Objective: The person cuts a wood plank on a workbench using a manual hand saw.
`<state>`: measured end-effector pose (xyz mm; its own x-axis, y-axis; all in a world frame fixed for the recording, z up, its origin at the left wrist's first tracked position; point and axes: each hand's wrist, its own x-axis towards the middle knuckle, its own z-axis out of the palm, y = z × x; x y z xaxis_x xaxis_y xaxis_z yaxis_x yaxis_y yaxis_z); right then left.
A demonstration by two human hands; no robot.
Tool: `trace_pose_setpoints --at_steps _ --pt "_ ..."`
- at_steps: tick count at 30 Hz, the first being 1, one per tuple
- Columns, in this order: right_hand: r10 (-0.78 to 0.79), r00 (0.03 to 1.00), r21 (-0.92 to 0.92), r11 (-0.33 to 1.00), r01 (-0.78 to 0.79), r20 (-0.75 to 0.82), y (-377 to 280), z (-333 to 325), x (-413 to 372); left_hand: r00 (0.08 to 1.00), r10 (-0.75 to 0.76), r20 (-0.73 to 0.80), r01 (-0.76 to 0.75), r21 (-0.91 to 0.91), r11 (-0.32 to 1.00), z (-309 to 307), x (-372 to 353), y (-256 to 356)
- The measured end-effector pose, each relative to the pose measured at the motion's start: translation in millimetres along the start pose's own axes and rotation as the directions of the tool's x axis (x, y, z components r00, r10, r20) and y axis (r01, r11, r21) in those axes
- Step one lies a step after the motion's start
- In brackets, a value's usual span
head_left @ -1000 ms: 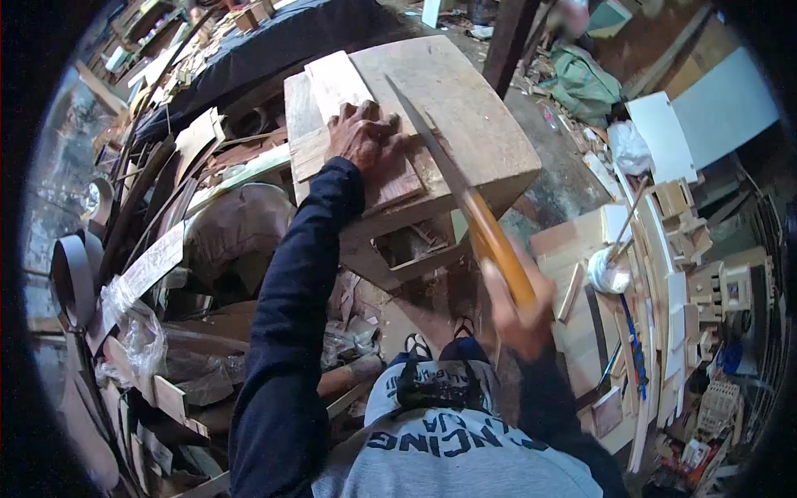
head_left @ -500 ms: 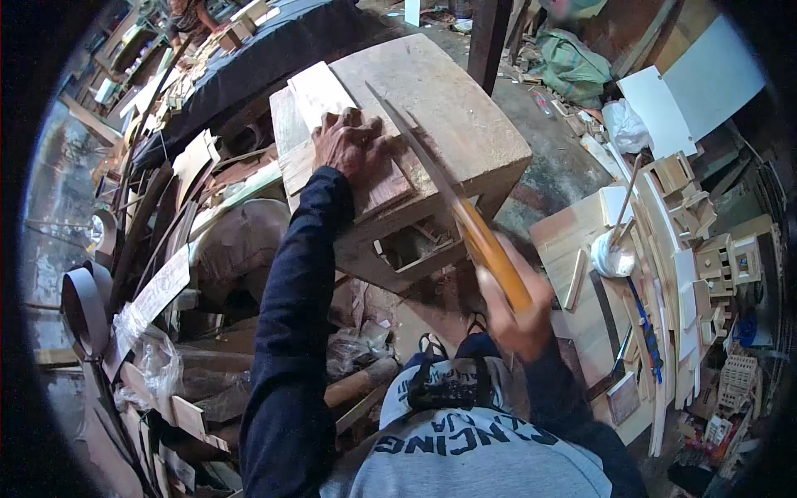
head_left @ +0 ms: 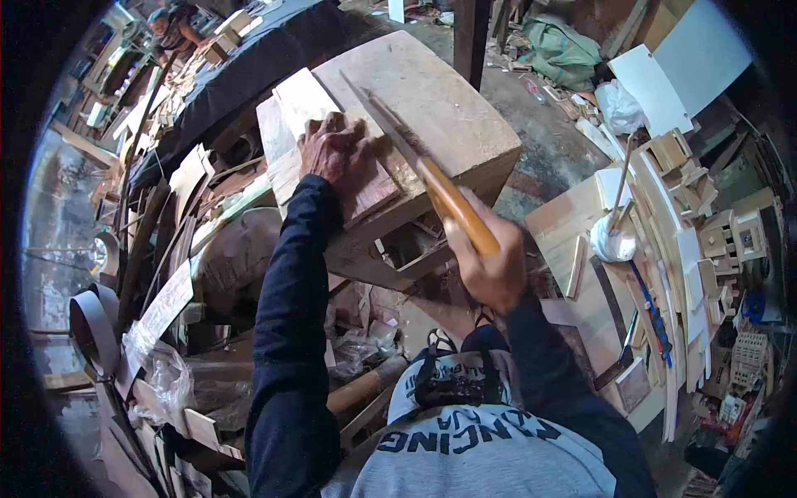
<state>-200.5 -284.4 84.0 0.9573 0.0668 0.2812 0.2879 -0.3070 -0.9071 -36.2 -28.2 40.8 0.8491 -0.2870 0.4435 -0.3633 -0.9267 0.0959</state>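
Right hand [head_left: 491, 270]: grip clenched full around the orange handle of the saw [head_left: 423, 170], fingers wrapped over the top. It sits just off the near right edge of the surface [head_left: 448, 100]. The forearm comes up from the near right in a dark sleeve, and the wrist is in line with the handle.

The saw blade runs diagonally far-left from the handle across the surface top. It is tilted and lies just right of the left hand [head_left: 332, 149]. Can't tell whether the teeth are in the wood.

Left hand: no grasp. The palm is down and the fingers are spread and slightly curled, pressing on the reddish board [head_left: 378, 191]. That board lies on the near left part of the surface. The left arm is stretched out nearly straight from the near side.

A pale plank [head_left: 300, 95] lies on the surface just past the fingertips, touching or overlapping the board.

Writing: white letters on the grey shirt [head_left: 465, 452] read "…NCING". The rest isn't legible.

A white pot [head_left: 613, 242] with a stick in it stands on planks to the right, well apart.
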Motion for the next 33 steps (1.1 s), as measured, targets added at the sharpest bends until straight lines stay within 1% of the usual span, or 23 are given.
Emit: trace_pose_setpoints --at_steps 2,4,6,8,9,10,12,14,16,17,18,19,20,22,23,24,26,27,28,29,30,32,33 --pt "0.041 0.999 0.013 0.999 -0.041 0.017 0.0 -4.8 -4.7 0.993 -0.091 0.074 0.089 0.028 0.996 -0.2 2.5 -1.1" --pt "-0.001 0.999 0.002 1.000 0.001 -0.050 -7.0 -21.3 -38.9 0.994 -0.085 0.065 0.086 -0.010 0.996 6.6 5.7 -8.7" --pt "-0.070 0.993 0.032 0.997 0.073 -0.096 -1.9 -22.5 -45.7 0.994 -0.095 0.062 0.095 -0.005 0.995 7.2 3.0 -10.5" --pt "-0.025 0.997 0.000 1.000 0.025 -0.073 -9.3 -20.9 -35.6 1.000 -0.021 0.002 0.021 0.010 1.000 3.5 -1.1 -5.9" --pt "0.059 0.997 -0.026 0.998 -0.060 -0.053 -16.4 -11.2 -15.5 0.999 0.018 -0.039 -0.018 0.020 1.000 0.7 1.3 -2.5" --pt "-0.090 0.995 0.030 0.995 0.092 -0.052 2.2 2.0 5.9 1.000 -0.002 -0.020 0.002 0.021 1.000 0.9 0.5 -2.1" --pt "0.060 0.997 0.026 0.998 -0.061 0.041 -3.0 -5.0 -5.9 0.999 -0.042 0.009 0.042 0.023 0.999 3.1 4.5 -5.2" --pt "-0.067 0.995 -0.005 0.998 0.066 -0.078 -0.5 -18.7 -42.8 1.000 -0.031 -0.002 0.031 -0.014 0.999 -1.4 4.1 -2.6" --pt "-0.098 0.994 -0.018 0.995 0.097 -0.045 -6.6 -25.8 -43.9 1.000 -0.013 -0.012 0.013 -0.040 0.999 0.4 2.4 -7.3" --pt "-0.043 0.999 -0.014 0.999 0.043 -0.032 -8.5 -20.7 -39.7 0.996 -0.075 0.039 0.077 -0.050 0.996 10.9 2.4 -14.2" --pt "0.001 1.000 -0.013 1.000 -0.001 -0.028 -13.2 -14.4 -25.3 0.998 -0.064 0.005 0.064 -0.048 0.997 9.5 2.7 -10.4" --pt "-0.067 0.996 0.024 0.997 0.068 -0.055 -4.6 -0.9 -3.3 0.998 -0.059 0.020 0.060 -0.059 0.996 9.9 2.3 -10.6" --pt "-0.055 0.998 0.010 0.998 0.055 -0.009 2.7 3.2 12.5 0.998 -0.054 0.032 0.056 -0.064 0.996 8.5 3.8 -12.2" --pt "-0.045 0.999 0.061 0.997 0.046 -0.016 -3.1 -3.4 0.2 1.000 -0.011 -0.003 0.011 -0.007 1.000 -0.6 6.0 -4.5" --pt "-0.093 0.994 0.029 0.995 0.094 -0.055 -2.4 -10.5 -16.9 1.000 0.001 -0.018 -0.001 0.020 1.000 -2.5 4.1 -2.0" --pt "-0.150 0.985 -0.004 0.989 0.151 -0.088 0.5 -20.8 -33.1 1.000 -0.016 -0.009 0.016 0.009 1.000 -1.2 5.8 -2.5" --pt "-0.138 0.990 0.019 0.990 0.138 -0.037 -3.4 -25.5 -36.0 0.999 -0.049 0.024 0.049 -0.011 0.999 0.8 2.4 -4.6" --pt "-0.092 0.995 -0.011 0.996 0.092 -0.028 -7.5 -17.7 -26.2 1.000 -0.025 0.016 0.026 -0.069 0.997 3.1 1.7 -8.0" --pt "-0.060 0.998 -0.042 0.997 0.059 -0.024 -9.6 -9.9 -9.5 1.000 -0.009 -0.005 0.008 -0.069 0.998 2.3 2.1 -6.1" --pt "-0.062 0.998 0.058 0.996 0.063 -0.016 4.8 5.6 11.8 1.000 -0.015 0.012 0.015 -0.055 0.998 2.0 3.7 -5.9" --pt "-0.100 0.995 0.024 0.995 0.101 -0.024 11.8 12.6 24.3 0.999 -0.022 0.032 0.023 -0.040 0.999 -1.8 5.4 -3.9" --pt "-0.081 0.997 0.032 0.996 0.082 -0.015 2.9 1.7 6.0 0.998 -0.040 0.046 0.040 -0.009 0.999 -4.5 5.5 0.4" --pt "-0.155 0.987 0.025 0.987 0.157 -0.048 3.3 -8.5 -10.9 0.997 -0.056 0.053 0.056 0.006 0.998 -5.9 4.9 0.8"
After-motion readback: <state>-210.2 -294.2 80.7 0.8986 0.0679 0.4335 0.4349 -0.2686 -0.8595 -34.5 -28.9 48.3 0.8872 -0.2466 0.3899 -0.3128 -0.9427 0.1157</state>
